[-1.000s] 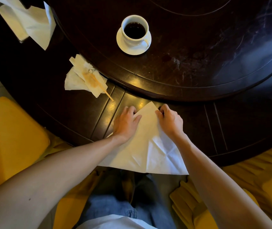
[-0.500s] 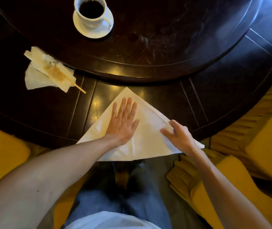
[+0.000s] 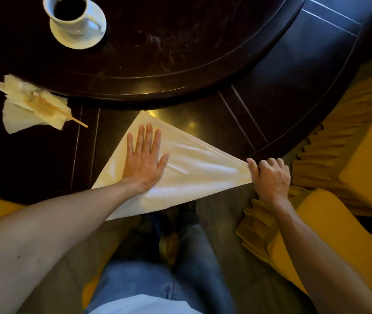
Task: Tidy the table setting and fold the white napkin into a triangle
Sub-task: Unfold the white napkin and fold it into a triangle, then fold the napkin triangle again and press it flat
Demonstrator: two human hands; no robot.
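**Napkin held as a triangle at the tabletop edge**

A dark, glossy wooden tabletop (image 3: 44, 159) with a raised round centre (image 3: 180, 53) is seen from above, flanked by yellow pleated chairs (image 3: 350, 143). The white napkin (image 3: 191, 171), a creased cloth triangle, is laid over the near rim, its lower edge overhanging. It is pressed flat by the left hand (image 3: 145, 158), fingers spread and released. Its right corner is pinched in the curled right hand (image 3: 271, 177). A crumpled, stained tissue (image 3: 29, 109) with a thin stick (image 3: 78, 121) lies left; a white cup (image 3: 69, 12) of dark liquid sits on a saucer (image 3: 78, 39).
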